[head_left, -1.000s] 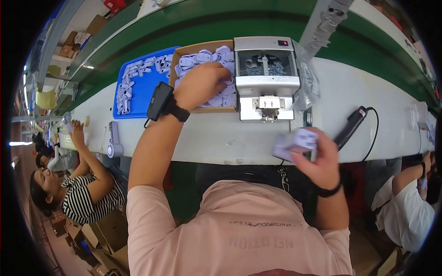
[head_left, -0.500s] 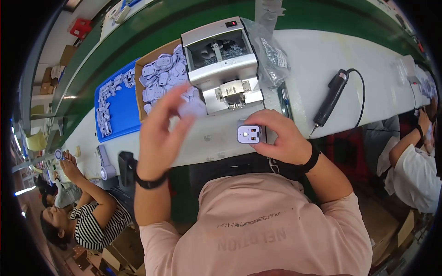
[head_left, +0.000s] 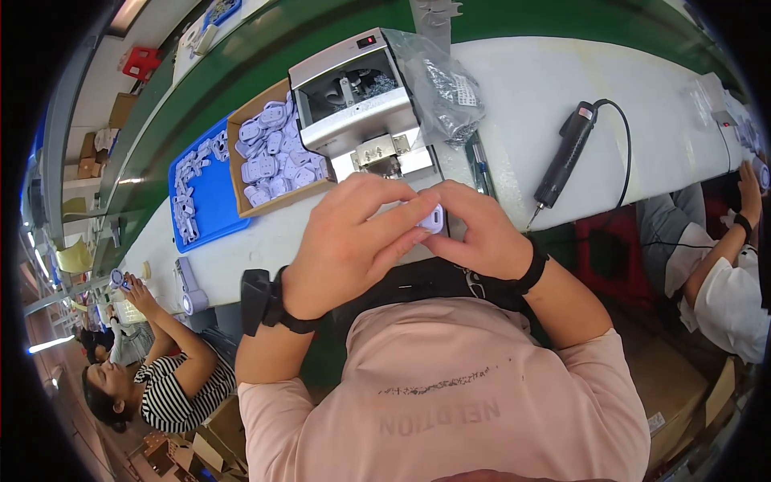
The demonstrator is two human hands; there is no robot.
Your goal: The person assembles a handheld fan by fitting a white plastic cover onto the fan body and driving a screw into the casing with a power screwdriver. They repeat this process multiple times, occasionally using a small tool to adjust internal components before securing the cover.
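In front of the screw feeder [head_left: 359, 120], my two hands meet over a small lavender plastic housing [head_left: 434, 220]. My right hand [head_left: 491, 238] grips it from the right between thumb and fingers. From the left, my left hand [head_left: 341, 245] has thumb and fingertips closed on its upper face, where a lavender cover with a small slot shows. Fingers hide most of the piece, so how well cover and housing fit together cannot be seen. Several similar lavender covers [head_left: 269, 157] fill a cardboard box [head_left: 287, 202] to the left of the feeder.
Left of the box, a blue tray [head_left: 210, 197] carries small lavender parts. A clear plastic bag [head_left: 440, 90] and a slim tool [head_left: 481, 165] lie right of the feeder. Further right rests a corded electric screwdriver [head_left: 566, 157]. Co-workers sit at both sides.
My left hand has come right and down from beside the box, bringing a lavender cover to the housing in my right hand. The housing's face with its openings is now covered.
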